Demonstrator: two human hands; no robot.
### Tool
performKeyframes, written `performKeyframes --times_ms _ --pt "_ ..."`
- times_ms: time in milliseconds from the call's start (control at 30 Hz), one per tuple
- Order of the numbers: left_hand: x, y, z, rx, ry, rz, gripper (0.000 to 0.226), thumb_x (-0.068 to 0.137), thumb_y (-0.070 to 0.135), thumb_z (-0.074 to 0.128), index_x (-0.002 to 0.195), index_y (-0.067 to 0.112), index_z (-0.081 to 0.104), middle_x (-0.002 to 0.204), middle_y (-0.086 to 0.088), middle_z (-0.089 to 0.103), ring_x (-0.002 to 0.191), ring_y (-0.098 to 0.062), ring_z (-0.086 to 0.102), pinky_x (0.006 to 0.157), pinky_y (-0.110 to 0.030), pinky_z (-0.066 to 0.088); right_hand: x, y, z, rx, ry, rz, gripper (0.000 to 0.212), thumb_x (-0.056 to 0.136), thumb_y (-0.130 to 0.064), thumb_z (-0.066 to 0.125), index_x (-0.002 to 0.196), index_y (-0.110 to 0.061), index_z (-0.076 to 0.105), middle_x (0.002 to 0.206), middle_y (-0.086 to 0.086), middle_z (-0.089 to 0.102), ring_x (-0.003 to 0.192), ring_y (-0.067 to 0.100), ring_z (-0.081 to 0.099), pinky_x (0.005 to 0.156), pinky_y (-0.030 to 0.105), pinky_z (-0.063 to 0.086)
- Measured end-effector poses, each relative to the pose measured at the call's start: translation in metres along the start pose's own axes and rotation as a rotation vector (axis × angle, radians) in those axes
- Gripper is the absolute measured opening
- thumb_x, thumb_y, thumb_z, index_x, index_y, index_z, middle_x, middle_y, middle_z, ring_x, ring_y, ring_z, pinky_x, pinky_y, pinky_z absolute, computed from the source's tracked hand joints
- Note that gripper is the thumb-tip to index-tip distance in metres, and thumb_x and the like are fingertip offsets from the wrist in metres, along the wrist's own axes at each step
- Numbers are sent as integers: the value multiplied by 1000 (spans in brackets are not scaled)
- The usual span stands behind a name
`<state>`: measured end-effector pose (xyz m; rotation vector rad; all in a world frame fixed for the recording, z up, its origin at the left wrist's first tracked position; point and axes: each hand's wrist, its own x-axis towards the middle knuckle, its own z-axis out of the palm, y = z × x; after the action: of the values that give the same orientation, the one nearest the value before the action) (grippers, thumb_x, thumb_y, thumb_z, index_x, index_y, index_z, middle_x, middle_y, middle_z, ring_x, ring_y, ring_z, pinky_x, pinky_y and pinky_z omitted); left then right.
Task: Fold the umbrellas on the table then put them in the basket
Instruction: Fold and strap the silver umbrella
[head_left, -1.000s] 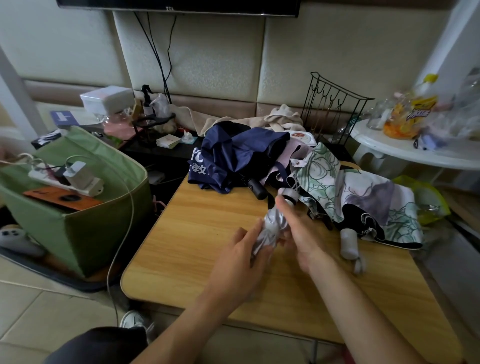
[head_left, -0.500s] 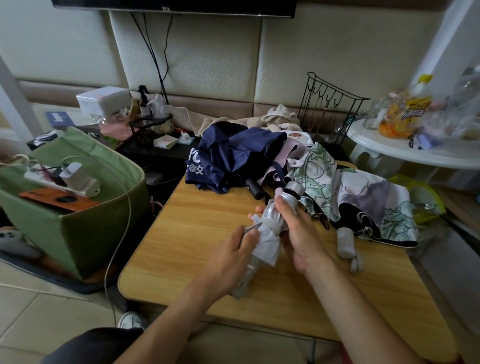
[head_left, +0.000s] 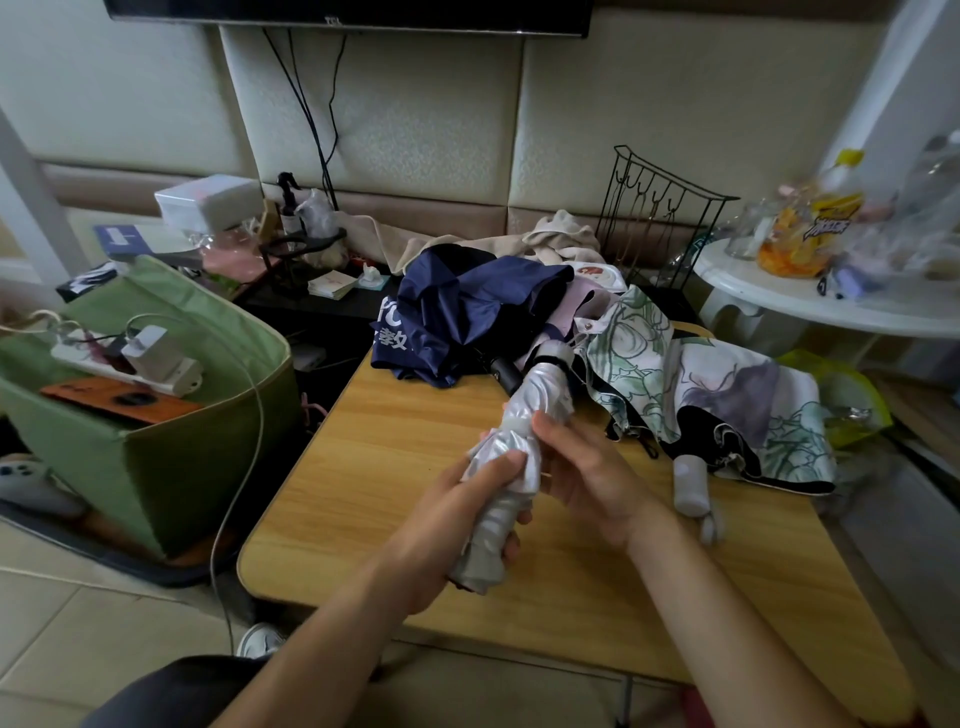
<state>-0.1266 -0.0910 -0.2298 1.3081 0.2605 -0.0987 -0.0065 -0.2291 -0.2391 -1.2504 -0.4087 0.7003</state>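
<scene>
Silver umbrella (head_left: 511, 462) (rolled) in both hands

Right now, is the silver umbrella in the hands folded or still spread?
Folded. The silver umbrella is a tight roll above the table, left hand gripping low, right hand mid-roll.

Silver umbrella (head_left: 519, 452) gripped by left hand (head_left: 457, 525) and right hand (head_left: 587, 478) over wooden table (head_left: 571, 582), navy umbrella (head_left: 467, 317) and floral umbrella (head_left: 727, 395) behind (both unfolded), green basket (head_left: 156, 457) left.
</scene>
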Motion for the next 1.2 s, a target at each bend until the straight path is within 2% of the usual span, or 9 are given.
performKeyframes --times_ms 200,300,400,533,733,867,1033,1133,1200 --pt "5 -15 2 366 192 301 36 93 34 73 123 32 52 89 0 75 63 -16 70 56 -33 59 -4 0 3 81 30 43 35 99 -22 62 127 -3 65 124 20 72 112 34 70 105 52 51" --pt "8 -22 0 639 244 498 48 95 30 72 133 31 43 94 8 75 72 -2 72 59 -21 58 -4 0 4 147 16 37 36 98 -17 63 130 -1 62 124 23 70 114 37 68 105 51 52" --pt "10 -26 -2 772 290 584 49 95 39 69 136 35 40 102 11 74 79 1 71 63 -25 61 -2 2 3 159 36 18 41 95 -16 68 131 1 60 116 23 72 108 35 71 96 45 58" --pt "14 -29 -6 885 338 614 50 94 56 59 138 39 42 106 13 70 81 -2 69 64 -31 61 1 3 3 111 74 3 50 86 -22 74 129 1 62 107 18 73 100 30 71 90 42 58" --pt "15 -34 -4 1057 434 651 56 97 57 51 148 37 38 127 11 50 87 -3 60 67 -30 58 0 3 6 28 121 -29 33 95 -17 69 125 -3 65 100 9 77 93 22 75 74 28 59" --pt "14 -34 -3 1027 438 671 54 99 50 59 148 34 42 129 11 51 90 -2 59 70 -25 57 0 3 4 23 136 -47 35 95 -17 70 129 -12 64 105 8 76 98 23 74 79 29 59" --pt "13 -27 0 1058 386 701 44 99 45 60 141 39 49 122 14 54 85 2 55 68 -9 44 -4 2 2 -28 142 -36 32 95 -24 68 120 -5 68 115 14 76 105 28 73 92 41 58" --pt "17 -27 6 1046 340 695 46 95 43 61 139 42 48 121 16 51 88 -1 57 70 -17 51 -7 2 -3 -56 188 -21 40 91 -28 73 121 -3 68 116 14 76 109 29 73 95 41 58" --pt "23 -28 10 1038 315 679 51 92 39 67 139 42 49 121 18 49 90 -2 57 71 -22 53 -9 1 -10 -58 264 -29 33 93 -22 74 121 -6 68 111 12 78 106 27 74 87 34 60"
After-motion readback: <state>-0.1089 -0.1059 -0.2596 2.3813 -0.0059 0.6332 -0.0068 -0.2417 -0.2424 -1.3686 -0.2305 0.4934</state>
